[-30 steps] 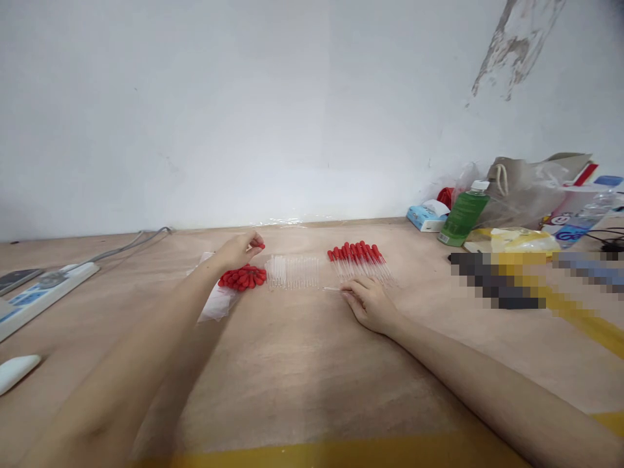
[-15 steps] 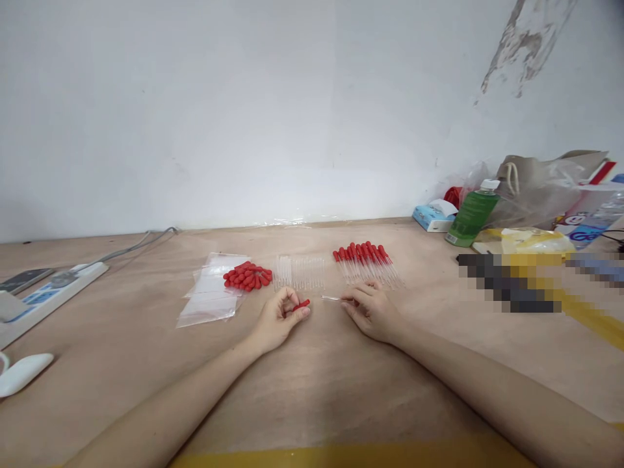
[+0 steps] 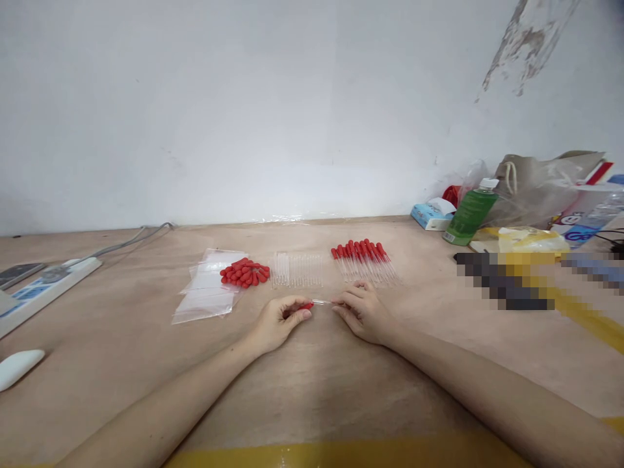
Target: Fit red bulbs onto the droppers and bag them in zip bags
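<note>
Since before, the red rubber bulb (image 3: 307, 306) my left hand (image 3: 283, 322) pinches has reached the thin clear tube (image 3: 322, 302) my right hand (image 3: 364, 313) holds. Farther back, red-topped tubes (image 3: 364, 252) look done; left, bare tubes (image 3: 297, 270), loose red bulbs (image 3: 245, 272) remain.

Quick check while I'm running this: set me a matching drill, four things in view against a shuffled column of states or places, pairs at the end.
Things
1. Left hand
2. Right hand
3. Heap of red bulbs
4. Bottle

States or places
A. Heaped beside the bags
B. Green, with a white cap
C. Holding a red bulb
D. Holding a clear tube

Pairs
1-C
2-D
3-A
4-B
</note>
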A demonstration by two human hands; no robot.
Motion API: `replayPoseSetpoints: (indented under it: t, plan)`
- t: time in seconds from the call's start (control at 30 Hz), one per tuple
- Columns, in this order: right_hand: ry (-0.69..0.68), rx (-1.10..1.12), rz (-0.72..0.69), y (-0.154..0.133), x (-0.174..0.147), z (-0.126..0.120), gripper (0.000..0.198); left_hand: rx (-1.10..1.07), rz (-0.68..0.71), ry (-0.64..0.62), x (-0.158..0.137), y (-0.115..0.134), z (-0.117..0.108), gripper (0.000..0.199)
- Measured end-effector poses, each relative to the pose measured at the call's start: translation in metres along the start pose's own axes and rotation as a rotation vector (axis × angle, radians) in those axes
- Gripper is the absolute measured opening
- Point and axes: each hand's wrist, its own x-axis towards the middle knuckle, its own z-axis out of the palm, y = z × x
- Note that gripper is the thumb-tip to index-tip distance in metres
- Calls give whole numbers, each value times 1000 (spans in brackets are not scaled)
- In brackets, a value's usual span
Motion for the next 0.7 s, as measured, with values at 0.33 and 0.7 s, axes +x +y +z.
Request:
replayPoseSetpoints:
  t: [0.33,0.7]
  plan:
    - [-1,-17,-58,3,-3,1,14,47,-10,6,0,-1,1,24]
    - [-51,-124,-112,7,1,-2,17,334,177,-3,-6,13,-1,19]
